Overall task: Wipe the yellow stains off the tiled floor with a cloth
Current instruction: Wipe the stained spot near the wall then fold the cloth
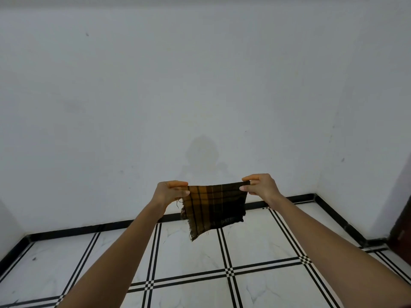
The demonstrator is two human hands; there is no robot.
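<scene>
A brown and black checked cloth with frayed edges hangs in the air in front of me, stretched between both hands. My left hand pinches its upper left corner and my right hand pinches its upper right corner. Both arms reach forward at about the same height. Below lies the white tiled floor with black double lines between the tiles. No yellow stain shows on the visible tiles.
A plain white wall rises straight ahead, with a black skirting strip along its base. Side walls close in at left and right. A dark brown door or frame stands at the right edge.
</scene>
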